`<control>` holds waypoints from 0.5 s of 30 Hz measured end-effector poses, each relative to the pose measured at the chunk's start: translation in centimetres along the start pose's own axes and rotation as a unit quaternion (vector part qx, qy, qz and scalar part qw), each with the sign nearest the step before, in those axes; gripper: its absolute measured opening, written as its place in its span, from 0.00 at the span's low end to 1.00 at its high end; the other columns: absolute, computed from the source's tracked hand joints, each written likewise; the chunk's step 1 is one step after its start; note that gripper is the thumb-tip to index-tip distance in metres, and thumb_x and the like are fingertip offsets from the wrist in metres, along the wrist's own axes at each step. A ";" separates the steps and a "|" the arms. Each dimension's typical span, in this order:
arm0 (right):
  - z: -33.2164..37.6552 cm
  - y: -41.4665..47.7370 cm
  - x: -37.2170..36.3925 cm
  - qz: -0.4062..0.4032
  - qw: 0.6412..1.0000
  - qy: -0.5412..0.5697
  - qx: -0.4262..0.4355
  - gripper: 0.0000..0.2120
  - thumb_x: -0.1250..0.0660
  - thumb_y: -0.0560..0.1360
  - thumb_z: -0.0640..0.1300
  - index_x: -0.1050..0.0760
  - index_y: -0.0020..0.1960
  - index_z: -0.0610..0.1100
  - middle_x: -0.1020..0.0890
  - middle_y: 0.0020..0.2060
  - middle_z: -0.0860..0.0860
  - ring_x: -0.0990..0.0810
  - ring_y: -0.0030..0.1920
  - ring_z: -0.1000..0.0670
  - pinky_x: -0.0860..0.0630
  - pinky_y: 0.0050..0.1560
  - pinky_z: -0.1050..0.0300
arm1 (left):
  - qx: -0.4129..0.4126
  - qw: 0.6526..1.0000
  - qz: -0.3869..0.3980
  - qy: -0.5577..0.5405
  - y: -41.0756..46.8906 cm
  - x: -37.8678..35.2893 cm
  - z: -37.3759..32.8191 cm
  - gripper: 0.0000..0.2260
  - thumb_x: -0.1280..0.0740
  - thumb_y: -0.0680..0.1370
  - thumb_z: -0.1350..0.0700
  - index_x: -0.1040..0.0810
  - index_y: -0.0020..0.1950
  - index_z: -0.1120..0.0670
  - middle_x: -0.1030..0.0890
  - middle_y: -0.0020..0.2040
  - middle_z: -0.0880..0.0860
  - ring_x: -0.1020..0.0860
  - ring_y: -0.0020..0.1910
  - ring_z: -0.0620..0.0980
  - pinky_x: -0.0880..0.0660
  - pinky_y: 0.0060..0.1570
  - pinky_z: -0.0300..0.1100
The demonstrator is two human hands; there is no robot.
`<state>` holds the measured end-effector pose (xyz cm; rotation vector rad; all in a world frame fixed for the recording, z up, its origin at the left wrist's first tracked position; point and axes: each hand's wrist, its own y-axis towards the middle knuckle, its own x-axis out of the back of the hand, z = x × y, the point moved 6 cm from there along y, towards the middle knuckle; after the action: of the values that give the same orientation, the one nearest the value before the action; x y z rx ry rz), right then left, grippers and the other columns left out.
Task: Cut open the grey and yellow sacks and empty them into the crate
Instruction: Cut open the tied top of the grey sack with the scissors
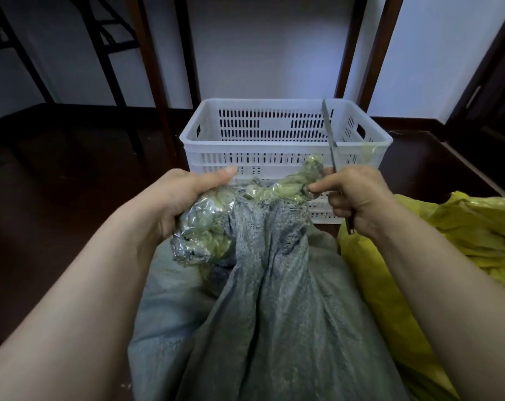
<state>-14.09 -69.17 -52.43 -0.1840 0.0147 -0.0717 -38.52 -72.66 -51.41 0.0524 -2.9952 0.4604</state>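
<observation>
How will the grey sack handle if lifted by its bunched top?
Probably floppy: the grey sack drapes in deep folds below the left hand, so it should sag rather than hold shape. Its woven cloth looks grippy, but the crinkled clear liner at the mouth may slip. Weight: cannot tell.

1. The floor (57, 175) under me is dark brown and fills the middle left of the frame.
2. A white slotted crate (286, 141) stands on it at centre.
3. My grey sack (274, 314) sits on it at lower centre.
4. A yellow sack (390, 285) lies just beside it, lower right.
5. Dark furniture legs (156, 82) rise from it at upper left.
</observation>
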 end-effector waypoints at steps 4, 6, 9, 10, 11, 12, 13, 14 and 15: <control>0.0 -0.6 -1.2 0.115 0.993 -0.018 -0.006 0.05 0.28 0.65 0.38 0.24 0.34 0.41 0.23 0.28 0.50 0.41 0.19 0.58 0.45 0.18 0.68 | -0.045 0.996 -0.045 0.060 0.0 1.1 -0.1 0.19 0.24 0.62 0.42 0.16 0.41 0.57 0.15 0.37 0.56 0.16 0.34 0.51 0.22 0.28 0.38; 0.3 -0.7 -1.4 0.129 0.991 -0.019 0.001 0.07 0.24 0.61 0.42 0.22 0.33 0.43 0.23 0.26 0.52 0.40 0.20 0.58 0.44 0.19 0.68 | -0.117 0.985 -0.073 0.107 0.2 0.8 -0.9 0.14 0.23 0.64 0.47 0.16 0.46 0.52 0.15 0.43 0.52 0.17 0.40 0.47 0.20 0.39 0.39; 0.6 -0.4 -1.4 0.100 0.995 0.017 0.019 0.12 0.25 0.60 0.41 0.24 0.40 0.41 0.22 0.30 0.48 0.39 0.19 0.58 0.44 0.18 0.67 | -0.146 0.976 -0.014 0.161 0.2 -0.8 -2.0 0.12 0.24 0.67 0.47 0.16 0.49 0.46 0.16 0.48 0.46 0.18 0.48 0.42 0.24 0.56 0.41; 0.7 -0.4 -1.4 0.085 0.996 0.020 0.022 0.12 0.25 0.61 0.40 0.23 0.42 0.40 0.22 0.31 0.48 0.38 0.19 0.58 0.43 0.19 0.66 | -0.133 0.974 0.020 0.183 0.1 -1.4 -2.1 0.13 0.24 0.66 0.45 0.15 0.48 0.45 0.15 0.47 0.45 0.18 0.49 0.42 0.26 0.59 0.43; 0.8 -0.5 -1.3 0.064 0.998 0.008 0.028 0.12 0.24 0.62 0.38 0.23 0.44 0.39 0.22 0.32 0.48 0.36 0.19 0.59 0.41 0.19 0.66 | -0.121 0.969 0.045 0.211 0.0 -1.9 -2.1 0.16 0.23 0.62 0.42 0.15 0.47 0.45 0.15 0.46 0.44 0.19 0.50 0.43 0.27 0.60 0.43; 1.0 -0.6 -1.1 0.034 0.998 -0.034 0.041 0.13 0.24 0.64 0.37 0.22 0.46 0.40 0.21 0.33 0.49 0.31 0.21 0.58 0.35 0.21 0.65 | -0.110 0.964 0.055 0.235 -0.1 -2.3 -1.9 0.20 0.22 0.58 0.40 0.15 0.46 0.47 0.15 0.46 0.44 0.19 0.51 0.43 0.27 0.60 0.43; 1.3 -0.8 -0.8 -0.007 0.991 -0.112 0.067 0.15 0.23 0.64 0.37 0.22 0.48 0.42 0.21 0.36 0.50 0.25 0.27 0.56 0.28 0.27 0.61 | -0.098 0.963 0.048 0.245 0.1 -2.4 -1.5 0.23 0.23 0.56 0.39 0.14 0.45 0.50 0.15 0.45 0.47 0.19 0.50 0.45 0.27 0.60 0.43; 1.9 -1.0 -0.5 -0.060 0.971 -0.205 0.107 0.17 0.22 0.64 0.38 0.22 0.50 0.45 0.21 0.40 0.51 0.22 0.36 0.53 0.23 0.36 0.55 | -0.082 0.969 0.024 0.234 0.4 -2.4 -1.0 0.23 0.23 0.57 0.40 0.15 0.45 0.54 0.15 0.45 0.50 0.19 0.49 0.47 0.25 0.59 0.45; 2.9 -1.5 -0.5 -0.108 0.942 -0.277 0.155 0.17 0.22 0.64 0.39 0.23 0.50 0.48 0.23 0.41 0.53 0.21 0.42 0.50 0.22 0.43 0.50 | -0.063 0.976 -0.006 0.210 0.7 -2.3 -0.5 0.22 0.22 0.60 0.43 0.16 0.46 0.57 0.15 0.45 0.54 0.19 0.47 0.50 0.24 0.57 0.47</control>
<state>-14.58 -70.03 -49.34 0.1152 -0.5772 -0.2377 -36.20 -71.84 -51.38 -0.0345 -2.5982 0.2398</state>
